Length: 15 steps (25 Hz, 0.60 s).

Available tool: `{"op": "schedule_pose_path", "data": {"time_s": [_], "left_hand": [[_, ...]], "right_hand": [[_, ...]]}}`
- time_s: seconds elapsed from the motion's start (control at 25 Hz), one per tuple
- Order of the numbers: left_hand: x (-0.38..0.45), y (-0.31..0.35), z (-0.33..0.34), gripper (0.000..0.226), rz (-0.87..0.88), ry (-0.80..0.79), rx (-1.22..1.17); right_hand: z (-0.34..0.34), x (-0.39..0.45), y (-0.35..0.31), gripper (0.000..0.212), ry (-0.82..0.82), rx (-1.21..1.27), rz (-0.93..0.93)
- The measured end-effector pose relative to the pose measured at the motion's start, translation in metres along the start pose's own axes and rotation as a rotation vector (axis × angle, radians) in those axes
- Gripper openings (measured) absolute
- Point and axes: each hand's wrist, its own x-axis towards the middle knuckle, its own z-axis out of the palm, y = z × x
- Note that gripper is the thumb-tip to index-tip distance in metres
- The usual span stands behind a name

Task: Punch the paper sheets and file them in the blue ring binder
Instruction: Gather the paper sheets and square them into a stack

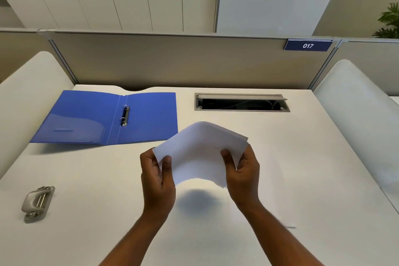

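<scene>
Clearly the work sits at its opening step: a thin sheaf of white paper sheets [200, 151] is held up off the white desk top [302, 157] at the centre of the frame, bowed into an arch. The left hand [157, 177] pinches the sheaf's left edge, thumb on top, and the right hand [243, 174] pinches the right edge the same way. No holes show along any visible edge, so punching looks not yet done.

The grey metal two-hole punch [37, 203] lies at the lower left of the frame, well apart from the hands. The blue plastic ring binder [151, 114] lies open and flat in the upper left, its two metal rings [124, 115] on the spine; whether they are closed is too small to tell.

The next move likely calls for squaring the sheets and carrying one edge to the punch's slot, centred there.

How many sheets there are cannot be counted. The fingers behind the paper are hidden. A grey cable hatch [241, 102] stands open at upper right, its inside dark.
</scene>
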Motion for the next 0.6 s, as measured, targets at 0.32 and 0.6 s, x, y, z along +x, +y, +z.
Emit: {"op": "schedule_pose_path", "data": {"time_s": [0.32, 0.6], "left_hand": [[0.008, -0.034, -0.003, 0.017, -0.174, -0.092, 0.129], [-0.02, -0.058, -0.003, 0.021, -0.296, -0.14, 0.185]], "right_hand": [[0.011, -0.001, 0.035, 0.025, -0.067, -0.084, 0.184], [0.003, -0.02, 0.07, 0.02, -0.127, -0.105, 0.36]]}}
